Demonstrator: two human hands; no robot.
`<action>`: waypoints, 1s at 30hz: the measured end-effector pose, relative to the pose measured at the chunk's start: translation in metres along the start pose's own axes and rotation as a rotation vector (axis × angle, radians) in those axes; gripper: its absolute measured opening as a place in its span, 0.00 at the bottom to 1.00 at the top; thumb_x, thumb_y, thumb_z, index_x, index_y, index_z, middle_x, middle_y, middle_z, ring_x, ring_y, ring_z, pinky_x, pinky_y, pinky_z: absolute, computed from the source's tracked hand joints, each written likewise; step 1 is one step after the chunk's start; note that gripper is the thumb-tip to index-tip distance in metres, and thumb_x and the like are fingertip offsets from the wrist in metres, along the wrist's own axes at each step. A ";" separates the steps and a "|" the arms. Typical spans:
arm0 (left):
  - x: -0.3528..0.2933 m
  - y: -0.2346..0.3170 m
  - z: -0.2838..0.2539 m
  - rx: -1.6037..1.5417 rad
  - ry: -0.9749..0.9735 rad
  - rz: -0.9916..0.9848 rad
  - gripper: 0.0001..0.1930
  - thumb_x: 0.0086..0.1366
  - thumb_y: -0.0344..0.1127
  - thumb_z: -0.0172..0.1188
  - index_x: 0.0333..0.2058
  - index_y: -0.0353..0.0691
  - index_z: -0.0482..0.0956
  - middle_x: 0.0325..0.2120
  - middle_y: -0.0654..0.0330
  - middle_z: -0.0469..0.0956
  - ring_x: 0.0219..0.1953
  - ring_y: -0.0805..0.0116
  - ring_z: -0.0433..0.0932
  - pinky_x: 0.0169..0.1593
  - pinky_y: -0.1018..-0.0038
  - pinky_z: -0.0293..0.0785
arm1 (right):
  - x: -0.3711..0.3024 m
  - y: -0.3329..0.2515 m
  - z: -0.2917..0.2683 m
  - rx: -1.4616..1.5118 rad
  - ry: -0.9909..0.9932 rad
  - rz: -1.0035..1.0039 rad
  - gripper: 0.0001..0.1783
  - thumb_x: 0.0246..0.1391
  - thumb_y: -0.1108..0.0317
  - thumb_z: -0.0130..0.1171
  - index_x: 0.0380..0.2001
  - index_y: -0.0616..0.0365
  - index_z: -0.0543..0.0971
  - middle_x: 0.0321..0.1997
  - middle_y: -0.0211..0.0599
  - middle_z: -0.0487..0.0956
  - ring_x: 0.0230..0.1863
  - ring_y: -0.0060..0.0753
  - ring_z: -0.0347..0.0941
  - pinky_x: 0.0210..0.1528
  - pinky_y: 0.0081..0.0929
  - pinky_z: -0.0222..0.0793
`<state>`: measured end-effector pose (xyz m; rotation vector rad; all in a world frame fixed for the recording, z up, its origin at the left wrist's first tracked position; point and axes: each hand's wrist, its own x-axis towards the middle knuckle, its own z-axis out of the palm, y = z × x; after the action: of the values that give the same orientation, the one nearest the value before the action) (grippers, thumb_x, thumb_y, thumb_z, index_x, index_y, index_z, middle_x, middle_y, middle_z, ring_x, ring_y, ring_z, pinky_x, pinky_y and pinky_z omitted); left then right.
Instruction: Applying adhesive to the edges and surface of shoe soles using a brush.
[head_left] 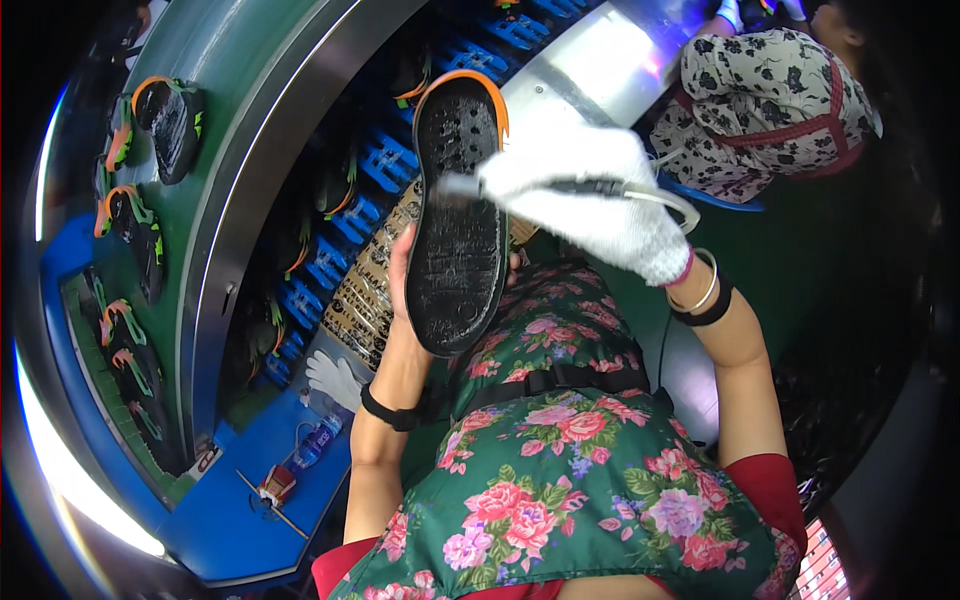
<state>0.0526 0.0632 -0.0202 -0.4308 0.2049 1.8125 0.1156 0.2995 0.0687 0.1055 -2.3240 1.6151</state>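
Note:
A black shoe sole with an orange rim at its far end is held up in front of me, its hollow inner side showing, wet and glossy in places. My left hand is bare and closed round it from beneath, the fingers partly hidden behind it. In a white knitted glove, my right hand grips a brush with a pale tube along its handle. The brush tip, blurred by motion, is over the sole's inner surface around its middle; whether it touches cannot be told.
At left, several soles lie on a green conveyor with a metal edge. A blue table bears a bottle and a white glove. Blue racks stand beyond a cardboard box. Another person sits at upper right.

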 end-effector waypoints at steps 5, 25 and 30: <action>-0.004 -0.015 -0.013 0.127 -0.096 -0.033 0.45 0.67 0.69 0.50 0.67 0.32 0.67 0.55 0.39 0.77 0.52 0.35 0.76 0.58 0.47 0.75 | -0.001 0.009 -0.005 -0.596 0.108 -0.435 0.11 0.55 0.73 0.66 0.43 0.55 0.87 0.44 0.38 0.87 0.43 0.38 0.84 0.49 0.34 0.79; -0.006 0.015 -0.039 0.258 -0.157 0.050 0.49 0.64 0.64 0.57 0.73 0.34 0.57 0.66 0.31 0.66 0.59 0.19 0.72 0.61 0.37 0.74 | -0.113 -0.030 0.064 0.136 -0.289 -0.316 0.14 0.49 0.69 0.74 0.42 0.51 0.89 0.43 0.32 0.88 0.42 0.37 0.85 0.46 0.33 0.81; -0.018 0.019 -0.046 0.280 -0.204 0.096 0.28 0.70 0.47 0.52 0.59 0.30 0.78 0.52 0.40 0.83 0.52 0.43 0.84 0.58 0.55 0.82 | -0.111 -0.043 0.056 0.097 -0.229 -0.223 0.12 0.49 0.70 0.73 0.40 0.55 0.89 0.43 0.35 0.88 0.43 0.41 0.85 0.46 0.33 0.80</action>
<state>0.0468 0.0249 -0.0565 -0.0388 0.3369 1.8733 0.2194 0.2197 0.0577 0.5785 -2.2955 1.6750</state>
